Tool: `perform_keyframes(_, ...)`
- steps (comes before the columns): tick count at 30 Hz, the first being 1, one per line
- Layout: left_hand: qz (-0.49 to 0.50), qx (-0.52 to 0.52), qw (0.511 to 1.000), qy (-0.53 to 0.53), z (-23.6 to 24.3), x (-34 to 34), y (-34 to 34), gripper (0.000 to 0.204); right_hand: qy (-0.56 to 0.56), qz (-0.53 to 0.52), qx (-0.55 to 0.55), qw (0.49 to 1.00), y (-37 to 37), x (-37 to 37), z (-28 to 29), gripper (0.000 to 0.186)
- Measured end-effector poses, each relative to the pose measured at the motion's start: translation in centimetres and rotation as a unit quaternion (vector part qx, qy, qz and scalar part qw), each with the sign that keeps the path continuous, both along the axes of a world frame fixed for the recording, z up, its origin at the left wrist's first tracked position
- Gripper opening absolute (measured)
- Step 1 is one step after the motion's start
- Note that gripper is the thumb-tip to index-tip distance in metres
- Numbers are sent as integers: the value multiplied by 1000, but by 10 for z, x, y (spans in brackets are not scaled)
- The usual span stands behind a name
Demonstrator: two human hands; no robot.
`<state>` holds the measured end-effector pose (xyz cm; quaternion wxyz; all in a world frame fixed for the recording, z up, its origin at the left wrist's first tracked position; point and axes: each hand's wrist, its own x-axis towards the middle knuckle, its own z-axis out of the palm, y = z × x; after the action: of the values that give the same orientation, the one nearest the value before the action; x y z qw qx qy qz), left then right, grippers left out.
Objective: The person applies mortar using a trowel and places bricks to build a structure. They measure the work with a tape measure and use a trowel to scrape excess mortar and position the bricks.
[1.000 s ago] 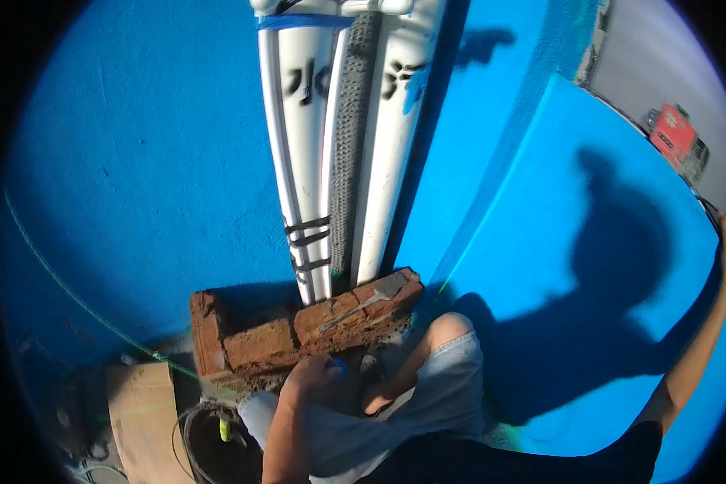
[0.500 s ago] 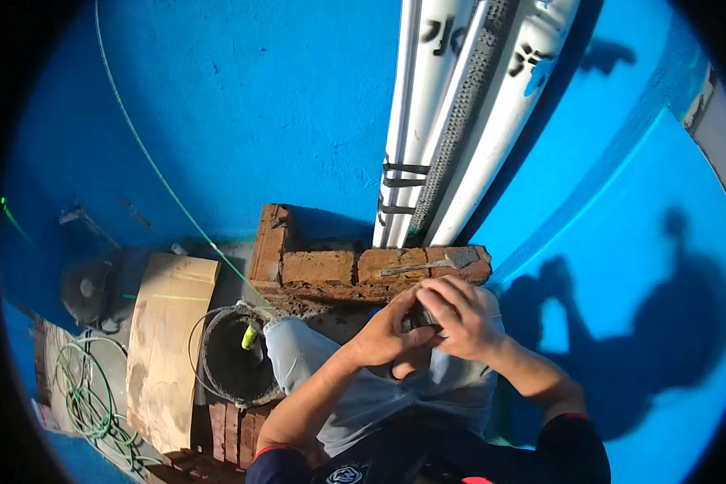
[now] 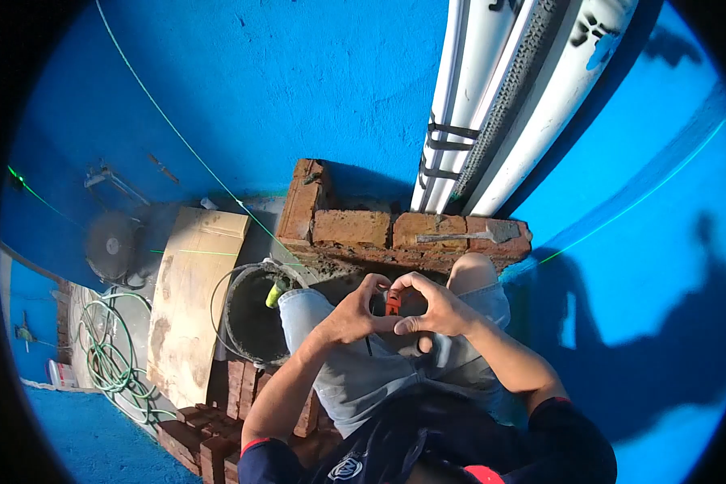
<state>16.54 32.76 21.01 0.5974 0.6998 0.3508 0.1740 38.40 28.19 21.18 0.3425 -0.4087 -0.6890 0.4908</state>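
Note:
My left hand (image 3: 353, 315) and my right hand (image 3: 439, 310) meet over my knees, fingers arched and thumbs low, making a rough ring. Neither visibly holds anything. Through the gap shows a small orange and black thing (image 3: 393, 303); its kind, and whether it lies below the fingers or touches them, I cannot make out. Just beyond the hands stands a low brick wall (image 3: 351, 230) with mortar along its base. A trowel (image 3: 460, 237) lies on its top, its blade to the right. Left of my knee is a black bucket (image 3: 231, 327) with a yellow-green handle (image 3: 276, 293) sticking up inside.
White pipes (image 3: 532, 113), strapped together, lean on the blue wall behind the bricks. A string (image 3: 165, 137) runs down from the upper left. Further left are a curved wooden board (image 3: 187, 310), a coiled green hose (image 3: 114, 347) and loose bricks (image 3: 218, 444) beside my leg.
My hands were bunched together, the right partly over the left; now they have spread into a ring, exposing the orange thing. The view has shifted, so the bricks sit higher and further right.

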Motion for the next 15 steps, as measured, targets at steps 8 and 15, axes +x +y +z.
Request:
perform_keyframes(8,181,71,930,312,29,-72,52,49,424,-188,-183,867,48,19,-32,19)
perform_keyframes(15,310,177,860,364,42,-211,81,36,528,-309,-216,761,170,80,-44,20)
